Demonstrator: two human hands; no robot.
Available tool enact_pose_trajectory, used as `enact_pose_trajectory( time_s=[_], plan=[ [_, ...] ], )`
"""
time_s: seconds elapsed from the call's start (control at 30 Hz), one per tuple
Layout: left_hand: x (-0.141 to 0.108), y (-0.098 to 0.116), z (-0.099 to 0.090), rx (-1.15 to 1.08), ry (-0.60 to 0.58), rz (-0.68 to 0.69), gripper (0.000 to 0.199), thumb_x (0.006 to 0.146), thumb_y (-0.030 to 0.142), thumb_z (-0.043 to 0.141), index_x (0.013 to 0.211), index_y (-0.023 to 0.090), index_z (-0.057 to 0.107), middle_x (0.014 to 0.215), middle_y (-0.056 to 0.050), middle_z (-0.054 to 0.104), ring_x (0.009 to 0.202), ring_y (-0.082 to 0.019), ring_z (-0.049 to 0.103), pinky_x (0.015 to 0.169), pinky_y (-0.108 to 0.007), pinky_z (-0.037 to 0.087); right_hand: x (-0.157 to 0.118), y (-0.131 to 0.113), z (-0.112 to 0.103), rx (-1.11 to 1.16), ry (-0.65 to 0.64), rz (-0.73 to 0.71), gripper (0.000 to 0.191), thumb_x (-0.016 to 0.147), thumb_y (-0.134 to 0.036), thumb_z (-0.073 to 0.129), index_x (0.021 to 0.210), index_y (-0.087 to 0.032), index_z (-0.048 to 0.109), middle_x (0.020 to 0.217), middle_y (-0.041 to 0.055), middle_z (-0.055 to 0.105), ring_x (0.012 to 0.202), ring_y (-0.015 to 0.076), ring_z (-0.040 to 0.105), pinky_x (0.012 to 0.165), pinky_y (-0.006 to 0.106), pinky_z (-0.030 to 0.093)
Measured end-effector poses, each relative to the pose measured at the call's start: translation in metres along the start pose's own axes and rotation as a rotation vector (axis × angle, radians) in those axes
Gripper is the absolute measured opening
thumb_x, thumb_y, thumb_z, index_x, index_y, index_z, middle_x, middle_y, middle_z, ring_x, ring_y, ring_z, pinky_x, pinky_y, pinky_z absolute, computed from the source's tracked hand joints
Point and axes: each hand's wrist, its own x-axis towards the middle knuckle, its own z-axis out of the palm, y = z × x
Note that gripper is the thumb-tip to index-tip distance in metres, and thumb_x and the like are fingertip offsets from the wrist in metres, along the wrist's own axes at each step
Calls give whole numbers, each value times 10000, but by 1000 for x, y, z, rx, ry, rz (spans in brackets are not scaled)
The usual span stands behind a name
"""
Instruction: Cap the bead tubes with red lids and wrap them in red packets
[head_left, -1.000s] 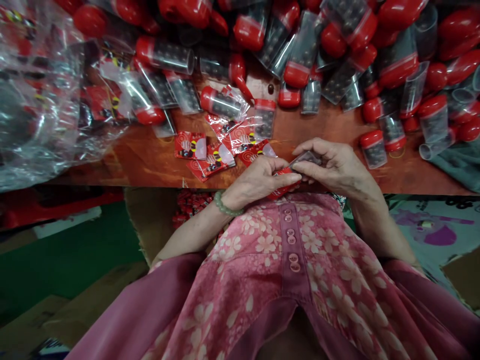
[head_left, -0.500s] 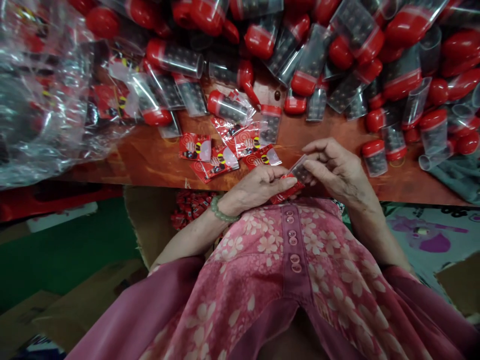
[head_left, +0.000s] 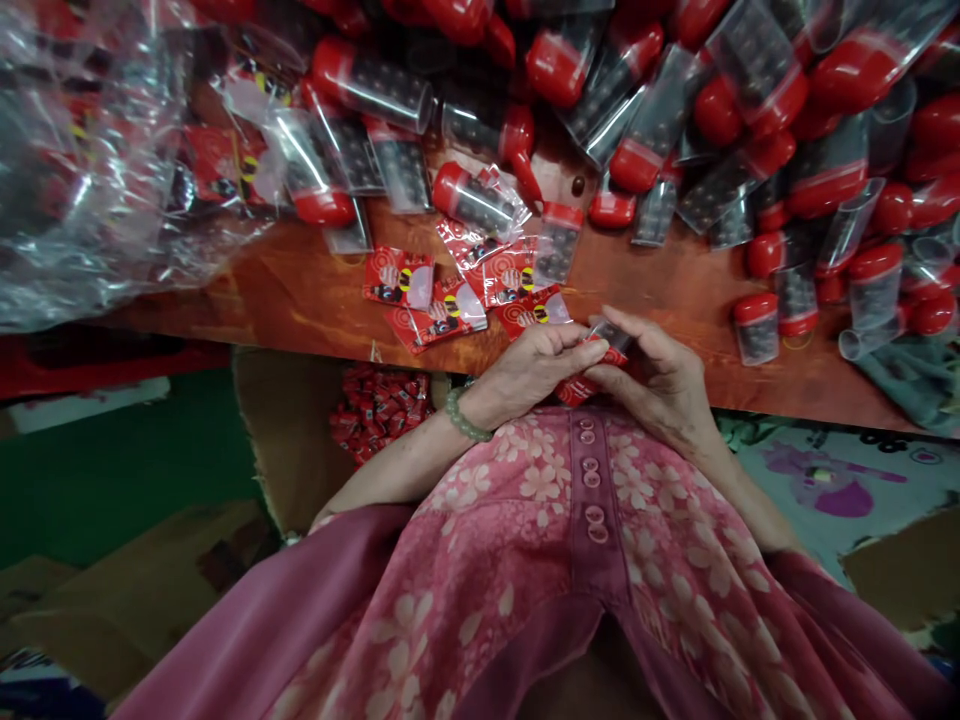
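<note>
At the table's front edge, both hands are closed around a small red printed plastic packet (head_left: 576, 390) with a clear container (head_left: 609, 334) showing at its upper end. My left hand (head_left: 534, 368) pinches the packet with thumb on top, a green bead bracelet (head_left: 466, 416) at the wrist. My right hand (head_left: 664, 375) grips the other side, its index finger at the container's top and its thumb below. Fingers partly cover both pieces. Just left of the hands, several flat red printed packets (head_left: 435, 315) lie overlapping beside a red-capped clear tube of dark beads (head_left: 480, 205).
Red-capped tubes of dark beads (head_left: 757, 328) are heaped along the back and right of the wooden table (head_left: 300, 300). Clear plastic bags (head_left: 97, 200) cover its left end. Below the table, a cardboard box (head_left: 277, 440) holds red wrapped pieces (head_left: 379, 410). A grey-green cloth (head_left: 911, 380) lies far right.
My right hand has come in closer, its thumb moving down onto the packet. The clear container now shows less above the red packet. The whole view has shifted slightly.
</note>
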Motion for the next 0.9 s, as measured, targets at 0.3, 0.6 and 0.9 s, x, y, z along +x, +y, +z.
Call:
enact_pose_trajectory(
  time_s=[0.3,0.6,0.9],
  plan=[
    [-7,-5,1,-41,52,47,471,799,602,790,842,138,725,796,-9,685,749,-100,605,789,-255,506,0,-2,9,72,9,39,397,903,-323,778,1299,-319,747,1237,29,799,1093,221,764,1031,446,600],
    [-60,-3,-21,83,193,49,473,875,590,724,983,129,732,861,-46,742,753,-116,657,755,-247,536,14,-11,25,46,-278,-146,342,958,-412,700,1266,-280,771,1296,79,775,1201,262,732,1051,469,588],
    [-219,-26,-120,1279,954,-32,260,910,521,696,900,264,733,634,25,679,539,-143,558,533,-270,382,57,-4,20,-648,24,-383,270,991,-376,625,1208,-283,757,999,80,693,972,269,620,925,503,517]
  ],
)
